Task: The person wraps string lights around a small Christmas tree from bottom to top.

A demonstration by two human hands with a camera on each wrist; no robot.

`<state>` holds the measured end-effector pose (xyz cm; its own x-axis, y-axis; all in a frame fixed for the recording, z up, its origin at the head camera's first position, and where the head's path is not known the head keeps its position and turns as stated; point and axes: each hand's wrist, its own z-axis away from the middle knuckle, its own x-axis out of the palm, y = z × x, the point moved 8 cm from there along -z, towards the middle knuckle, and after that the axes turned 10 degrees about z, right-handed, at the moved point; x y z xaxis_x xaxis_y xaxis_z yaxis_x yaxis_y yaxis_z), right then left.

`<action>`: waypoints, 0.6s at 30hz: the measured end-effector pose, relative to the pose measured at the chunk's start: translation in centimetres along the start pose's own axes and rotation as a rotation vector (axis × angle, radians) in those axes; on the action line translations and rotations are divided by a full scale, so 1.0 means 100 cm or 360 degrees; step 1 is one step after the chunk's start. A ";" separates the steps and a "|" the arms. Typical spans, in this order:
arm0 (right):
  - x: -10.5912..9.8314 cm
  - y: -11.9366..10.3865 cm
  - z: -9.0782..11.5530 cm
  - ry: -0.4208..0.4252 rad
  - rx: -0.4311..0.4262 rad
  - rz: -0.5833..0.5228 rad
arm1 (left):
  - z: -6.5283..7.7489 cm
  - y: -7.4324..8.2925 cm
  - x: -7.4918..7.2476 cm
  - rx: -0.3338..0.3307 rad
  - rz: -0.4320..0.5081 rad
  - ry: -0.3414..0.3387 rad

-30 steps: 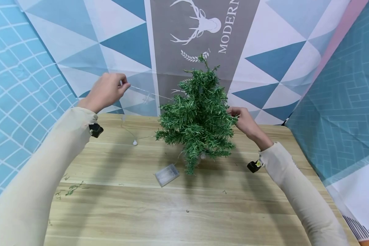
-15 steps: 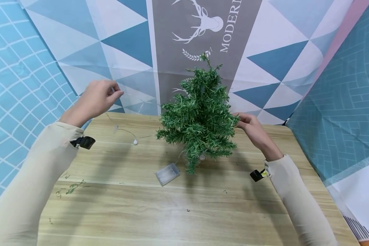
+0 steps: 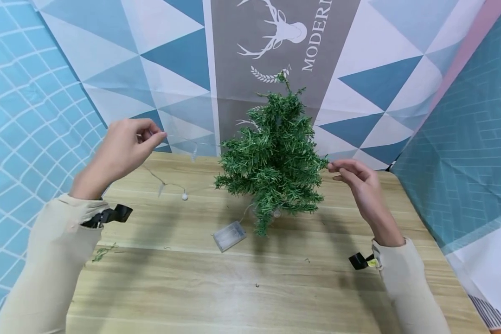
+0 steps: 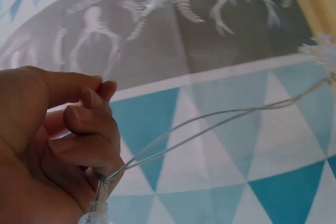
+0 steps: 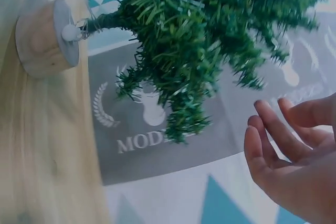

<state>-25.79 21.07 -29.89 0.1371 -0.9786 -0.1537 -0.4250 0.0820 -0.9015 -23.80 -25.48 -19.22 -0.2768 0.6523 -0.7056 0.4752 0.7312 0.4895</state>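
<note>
Both hands sit lower and farther out than in the earlier frames. The left hand [image 3: 123,146] shifts down and to the left; the right hand [image 3: 361,185] shifts from behind the branch edge to outside it, fully in view.

Backdrop: a printed sheet [image 3: 179,28] stands behind the wooden tabletop [image 3: 192,287]. Main item: the artificial tree [image 3: 275,157] stands upright on the tabletop, between the hands, on a round wooden base [image 5: 39,45].

Left hand: thumb and fingertips pinch the light string [image 4: 255,109], with a bulb [image 4: 94,217] hanging beneath the curled fingers. Right hand: fingers are loosely bent and grasp nothing; in the right wrist view they are near the branches, with a gap visible.

Status, judged from the present layout: the string is partly placed. Strands and a white bulb [image 5: 70,32] lie close to the trunk just above the base, and one span enters the foliage on the left. The length from that span to the left hand, and the slack beyond it, remain off the tree. Wire inside the foliage cannot be traced.

Small parts: a flat box [image 3: 229,235], apparently the battery case, lies in front of the tree. One loose bulb [image 3: 185,196] rests left of the tree, as in the earlier frames. Green clippings [image 3: 103,252] lie farther left.
</note>
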 end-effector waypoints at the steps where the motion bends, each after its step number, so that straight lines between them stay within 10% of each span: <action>1: -0.001 -0.006 0.003 0.0035 -0.0035 0.0086 | 0.003 0.002 -0.001 -0.0011 0.0018 0.0014; 7: 0.000 -0.053 0.023 0.0277 -0.0285 0.0533 | 0.018 0.014 0.000 -0.0042 0.0058 -0.0016; 18: 0.046 -0.115 0.051 0.0440 -0.0598 0.0747 | 0.045 0.029 0.018 -0.0018 0.0065 -0.0009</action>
<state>-15.72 16.63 -22.32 -0.3523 -0.8716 -0.3408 -0.6739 0.4890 -0.5538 -19.21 -23.07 -21.38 -0.2523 0.6807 -0.6877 0.4767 0.7060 0.5238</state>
